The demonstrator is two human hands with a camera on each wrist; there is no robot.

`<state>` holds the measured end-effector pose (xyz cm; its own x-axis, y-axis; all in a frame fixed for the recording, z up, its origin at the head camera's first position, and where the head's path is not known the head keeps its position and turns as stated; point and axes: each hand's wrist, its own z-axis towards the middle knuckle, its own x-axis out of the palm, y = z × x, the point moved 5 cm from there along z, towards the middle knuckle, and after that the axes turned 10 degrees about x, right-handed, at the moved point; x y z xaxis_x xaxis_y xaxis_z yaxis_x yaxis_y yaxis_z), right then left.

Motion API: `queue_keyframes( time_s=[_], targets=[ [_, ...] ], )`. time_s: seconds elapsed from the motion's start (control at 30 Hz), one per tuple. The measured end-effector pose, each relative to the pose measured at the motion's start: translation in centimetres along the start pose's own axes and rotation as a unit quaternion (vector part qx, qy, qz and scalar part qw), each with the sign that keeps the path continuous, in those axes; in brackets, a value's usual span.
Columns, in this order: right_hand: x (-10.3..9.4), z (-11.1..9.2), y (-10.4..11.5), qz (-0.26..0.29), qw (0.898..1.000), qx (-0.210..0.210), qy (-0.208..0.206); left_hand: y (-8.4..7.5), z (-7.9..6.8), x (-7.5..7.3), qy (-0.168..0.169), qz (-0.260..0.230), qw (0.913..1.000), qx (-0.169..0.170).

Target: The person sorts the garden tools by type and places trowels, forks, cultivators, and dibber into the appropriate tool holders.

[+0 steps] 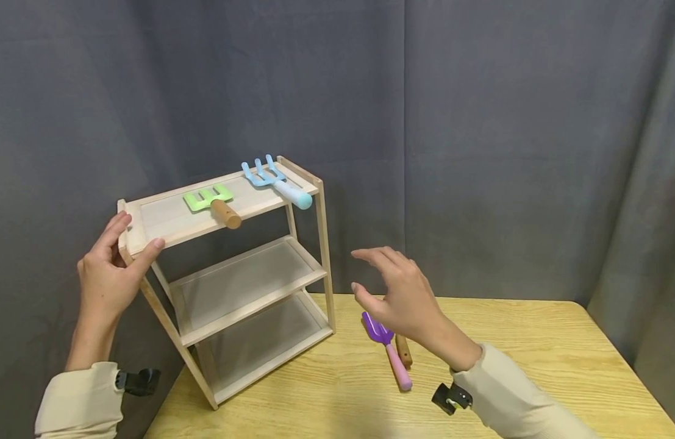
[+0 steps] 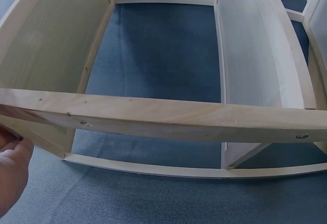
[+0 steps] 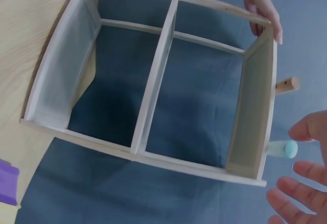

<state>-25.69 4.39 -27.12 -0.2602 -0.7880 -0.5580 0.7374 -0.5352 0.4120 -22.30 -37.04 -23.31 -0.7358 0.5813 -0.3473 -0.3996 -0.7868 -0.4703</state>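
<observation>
A three-tier wooden shelf [image 1: 244, 277] stands tilted on the left of the table. My left hand [image 1: 109, 268] grips its upper left corner, thumb over the front edge. On the top tier lie a toy garden fork with green tines and a brown handle [image 1: 226, 215], and a light blue fork [image 1: 293, 194] nearer the right end. Both handles jut past the front edge. To the right of the shelf, my right hand [image 1: 405, 292] hovers above the table with fingers spread, holding nothing. In the right wrist view, the blue fork's handle [image 3: 282, 149] appears beside its fingertips.
A purple-headed garden tool with a pink handle [image 1: 397, 369] lies on the wooden table [image 1: 507, 341], beneath the right hand. Against it rests a brown handle [image 1: 404, 352] whose head is hidden. Grey curtains [image 1: 480, 152] hang behind and at the sides.
</observation>
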Motion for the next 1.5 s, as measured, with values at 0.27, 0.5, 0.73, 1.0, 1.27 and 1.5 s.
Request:
queue_keyframes(
  time_s=[0.27,0.5,0.73,1.0,1.27,1.5],
  targets=[
    [-0.6,-1.4,-1.6,-0.005,0.999,0.034,-0.001,0.1,0.0,0.0,0.003,-0.006,1.0,-0.007],
    [-0.7,-2.8,-2.7,0.004,0.998,0.065,-0.005,0.0,-0.5,-0.3,0.012,-0.005,0.9998,-0.017],
    [-1.0,-3.9,-3.9,0.011,0.996,0.083,-0.018,0.0,-0.4,-0.1,0.011,-0.012,0.9998,-0.015],
    [-1.4,-5.5,-5.3,0.014,0.994,0.102,-0.035,0.0,-0.4,0.0,0.008,-0.015,0.9998,-0.007],
    [-1.7,-6.7,-6.3,0.015,0.989,0.135,-0.055,-0.2,-0.3,0.0,0.007,-0.007,0.9999,0.001],
    [-1.8,-7.8,-7.2,0.018,0.984,0.169,-0.06,-0.2,-0.2,0.1,0.008,-0.005,1.0,-0.001]
  ],
)
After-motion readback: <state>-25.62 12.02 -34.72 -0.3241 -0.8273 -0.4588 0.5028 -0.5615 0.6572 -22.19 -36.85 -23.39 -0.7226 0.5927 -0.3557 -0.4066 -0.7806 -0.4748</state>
